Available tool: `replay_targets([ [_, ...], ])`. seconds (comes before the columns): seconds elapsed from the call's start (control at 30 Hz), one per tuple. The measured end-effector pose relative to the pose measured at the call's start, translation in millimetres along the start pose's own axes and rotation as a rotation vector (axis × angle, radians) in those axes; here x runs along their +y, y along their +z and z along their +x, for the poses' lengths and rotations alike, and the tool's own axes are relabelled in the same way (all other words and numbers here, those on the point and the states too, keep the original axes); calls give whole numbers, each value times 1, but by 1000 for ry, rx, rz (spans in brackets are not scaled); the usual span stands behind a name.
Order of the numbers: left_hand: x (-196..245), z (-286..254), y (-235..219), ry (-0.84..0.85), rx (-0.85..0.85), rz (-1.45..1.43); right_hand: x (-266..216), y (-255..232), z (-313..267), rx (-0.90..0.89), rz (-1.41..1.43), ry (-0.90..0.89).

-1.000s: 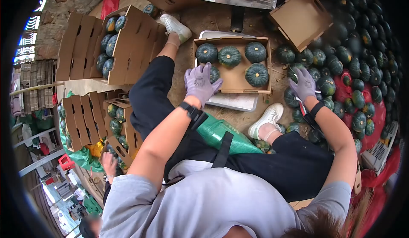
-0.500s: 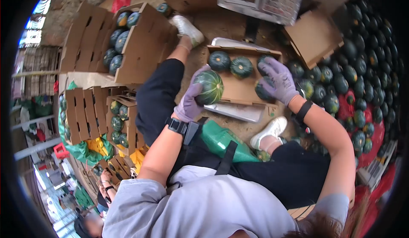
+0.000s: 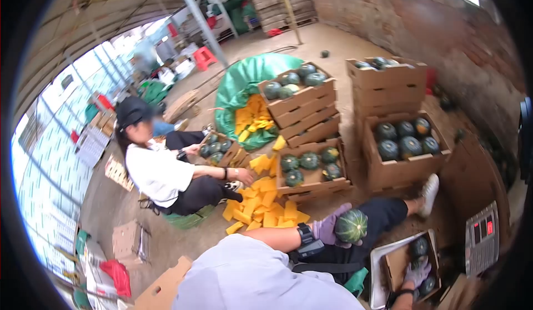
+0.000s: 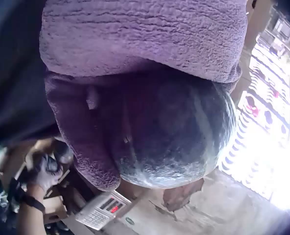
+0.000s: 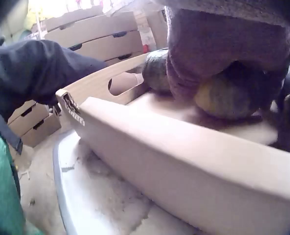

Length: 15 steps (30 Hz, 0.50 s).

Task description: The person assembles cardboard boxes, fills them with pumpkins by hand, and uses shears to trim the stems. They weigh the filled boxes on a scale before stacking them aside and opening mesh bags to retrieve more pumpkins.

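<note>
My gloved left hand (image 3: 327,226) grips a striped green pumpkin (image 3: 351,226) above my leg, outside the box. In the left wrist view the purple glove (image 4: 140,39) wraps round that pumpkin (image 4: 174,142). My gloved right hand (image 3: 417,273) is inside a shallow cardboard box (image 3: 395,266) that rests on the metal scale plate (image 3: 378,288). The right wrist view has its fingers curled down round a dark pumpkin (image 5: 228,95), with another pumpkin (image 5: 157,71) beside it. The glove partly hides the box's contents.
The scale display (image 3: 482,238) stands beyond the box. Filled boxes (image 3: 311,190) are stacked ahead, near yellow pieces (image 3: 266,204) on the floor and a green sack (image 3: 230,88). A seated person (image 3: 158,171) in a cap handles a smaller box (image 3: 236,154).
The head view has swung left towards the stacks and the seated person. My left hand still grips the striped pumpkin lifted earlier; my right hand has gone from the pile to the box.
</note>
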State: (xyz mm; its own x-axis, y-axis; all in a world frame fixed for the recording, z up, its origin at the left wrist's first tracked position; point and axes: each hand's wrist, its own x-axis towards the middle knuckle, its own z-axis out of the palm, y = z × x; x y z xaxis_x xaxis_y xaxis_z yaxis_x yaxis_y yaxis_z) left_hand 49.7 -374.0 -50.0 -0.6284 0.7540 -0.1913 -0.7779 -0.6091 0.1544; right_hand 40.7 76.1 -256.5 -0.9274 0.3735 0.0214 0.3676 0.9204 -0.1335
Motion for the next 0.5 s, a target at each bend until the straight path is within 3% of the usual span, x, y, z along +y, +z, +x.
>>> replay_targets([
  [0.07, -3, -9, -26, 17, -57, -80, 14, -1, -5, -177, 115, 89],
  [0.17, -4, 2, -45, 34, -163, -167, 13, 0, -1, -254, 178, 56],
  [0.2, 0, 6, -49, 54, -195, -185, 32, 33, 12, -280, 422, 8],
  [0.3, 3, 10, -45, 35, -90, -145, -15, 6, 9, -192, 249, -241],
  [0.37, 4, 4, -23, 32, 54, -104, -34, -1, 2, -218, 224, -268],
  [0.5, 8, -2, -24, 44, 60, -110, -62, -1, 0, -287, 222, -240],
])
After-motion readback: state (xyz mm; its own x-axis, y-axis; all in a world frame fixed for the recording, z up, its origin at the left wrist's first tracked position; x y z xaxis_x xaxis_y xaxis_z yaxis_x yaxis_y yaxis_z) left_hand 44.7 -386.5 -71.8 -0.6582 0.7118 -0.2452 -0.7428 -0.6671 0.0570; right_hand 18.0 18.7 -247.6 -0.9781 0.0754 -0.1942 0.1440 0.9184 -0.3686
